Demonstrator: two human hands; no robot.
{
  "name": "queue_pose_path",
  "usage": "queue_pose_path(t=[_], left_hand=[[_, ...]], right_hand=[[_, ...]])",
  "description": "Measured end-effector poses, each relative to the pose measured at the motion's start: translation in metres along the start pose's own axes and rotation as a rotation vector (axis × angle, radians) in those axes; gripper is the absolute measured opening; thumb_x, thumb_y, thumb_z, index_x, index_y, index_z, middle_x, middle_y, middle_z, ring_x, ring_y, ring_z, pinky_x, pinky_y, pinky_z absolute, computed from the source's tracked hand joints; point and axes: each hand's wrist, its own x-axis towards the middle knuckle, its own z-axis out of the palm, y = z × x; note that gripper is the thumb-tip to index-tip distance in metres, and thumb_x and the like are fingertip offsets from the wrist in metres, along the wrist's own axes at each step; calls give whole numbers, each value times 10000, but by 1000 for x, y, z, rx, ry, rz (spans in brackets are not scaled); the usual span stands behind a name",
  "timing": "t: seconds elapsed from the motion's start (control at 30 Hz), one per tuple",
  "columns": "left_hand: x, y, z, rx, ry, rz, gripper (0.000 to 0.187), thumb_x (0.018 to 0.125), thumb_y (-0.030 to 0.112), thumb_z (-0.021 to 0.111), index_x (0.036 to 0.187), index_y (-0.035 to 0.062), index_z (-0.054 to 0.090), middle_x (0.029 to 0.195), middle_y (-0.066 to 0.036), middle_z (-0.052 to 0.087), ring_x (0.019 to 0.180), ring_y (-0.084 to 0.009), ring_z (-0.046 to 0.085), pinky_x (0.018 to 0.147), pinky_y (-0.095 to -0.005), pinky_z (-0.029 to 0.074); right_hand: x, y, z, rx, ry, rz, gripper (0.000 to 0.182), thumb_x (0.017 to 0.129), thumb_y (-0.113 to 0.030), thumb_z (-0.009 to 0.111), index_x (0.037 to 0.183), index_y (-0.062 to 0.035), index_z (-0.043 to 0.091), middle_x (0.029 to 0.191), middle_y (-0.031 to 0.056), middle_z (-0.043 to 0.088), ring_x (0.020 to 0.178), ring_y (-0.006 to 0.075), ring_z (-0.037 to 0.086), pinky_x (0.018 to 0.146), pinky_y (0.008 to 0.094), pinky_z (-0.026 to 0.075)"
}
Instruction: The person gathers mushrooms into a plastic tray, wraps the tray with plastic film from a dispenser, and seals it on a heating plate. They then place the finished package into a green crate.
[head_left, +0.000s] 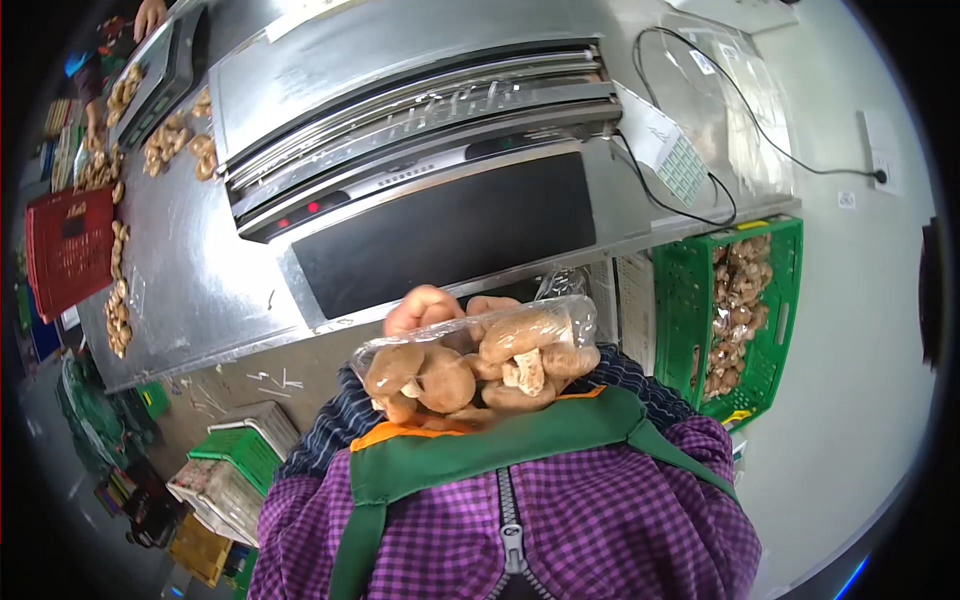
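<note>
A clear-wrapped pack of brown mushrooms (pixel 445 380) is held close against the green apron, in front of the chest. My left hand (pixel 423 310) is at the pack's far edge, its fingers curled against the plastic film. Beside it, my right hand (pixel 490 305) has its fingers bent over the same edge, partly hidden behind the pack. Just beyond the hands lies the black plate (pixel 450 230) of the wrapping machine (pixel 420 130), which shows two red lights at its left.
Loose mushrooms (pixel 118 318) and a red basket (pixel 70 250) are at the table's left. A green crate (pixel 790 320) of packed mushrooms stands at the right. A cable (pixel 800 165) runs to the wall. Another person's hand (pixel 150 18) shows at the top left.
</note>
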Motion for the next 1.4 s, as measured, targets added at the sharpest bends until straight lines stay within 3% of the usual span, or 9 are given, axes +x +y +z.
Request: queue_pose_path(t=[0.13, 0.23, 0.4, 0.53, 0.6, 0.7, 0.87, 1.1, 1.4], left_hand=[[-14, 69, 24, -279, 52, -115, 453, 811, 263, 676, 1115, -26, 505, 975, -131, 607, 836, -219, 606, 761, -354, 504], [-17, 68, 3, 374, -306, -227, 576, 771, 370, 715, 1130, -25, 498, 1061, -102, 584, 924, -204, 564, 825, -343, 442], [-1, 49, 12, 195, -165, -473, 546, 858, 354, 626, 1236, 28, 404, 1023, -46, 545, 910, -131, 531, 793, -284, 445], [25, 21, 29, -187, -200, -526, 407, 917, 294, 548, 1226, 67, 412, 1030, -42, 560, 901, -155, 559, 758, -294, 466], [44, 11, 66, -97, -104, -377, 361, 936, 252, 515, 1229, 61, 423, 1116, -55, 561, 962, -176, 576, 809, -333, 480], [64, -10, 102, 121, -407, -504, 420, 937, 226, 506, 1293, 47, 374, 1246, -95, 497, 1109, -243, 529, 905, -390, 465], [84, -40, 165, 452, -864, -708, 531, 908, 142, 543, 1374, 51, 305, 1329, -177, 428, 1138, -268, 507, 904, -388, 461], [96, -73, 180, 667, -638, -871, 415, 908, 76, 527, 1300, 5, 410, 1206, -153, 530, 1031, -228, 571, 832, -331, 508], [102, -99, 191, 814, -430, -957, 415, 899, 111, 561, 1277, -2, 432, 1167, -155, 562, 978, -199, 584, 816, -302, 510]], right_hand=[[8, -16, 18, -258, -20, -226, 337, 845, -190, 569, 1122, 1, 557, 1012, 80, 608, 926, 199, 582, 871, 309, 440], [22, -26, 29, -531, 34, -548, 361, 851, -209, 563, 1146, -3, 543, 1021, 79, 605, 933, 206, 582, 895, 311, 430], [10, -97, 127, 275, 376, -705, 735, 880, -646, 298, 1267, -42, 456, 1341, 179, 415, 1283, 302, 346, 1059, 448, 312], [-30, -97, 107, -255, 554, -747, 680, 902, -538, 422, 1377, -60, 333, 1390, 128, 353, 1292, 278, 337, 1079, 421, 284], [-33, -80, 87, 14, 529, -693, 611, 887, -157, 588, 1381, -59, 241, 1307, 66, 426, 1204, 170, 420, 1025, 327, 339], [-58, -81, 76, 137, 623, -889, 470, 907, -185, 556, 1313, -55, 357, 1213, 41, 505, 1116, 153, 491, 964, 325, 399], [-191, -105, 49, 39, 968, -1155, 314, 952, -231, 459, 1206, -47, 479, 1157, 55, 556, 1013, 143, 564, 830, 305, 493], [-471, -47, -24, -482, 2084, -1427, 400, 917, -274, 561, 1231, -34, 493, 962, 1, 587, 763, 85, 568, 635, 237, 487], [-662, -24, -150, -62, 2343, -1493, 420, 868, -295, 635, 1156, 5, 578, 1021, 105, 626, 883, 156, 588, 755, 276, 491]])
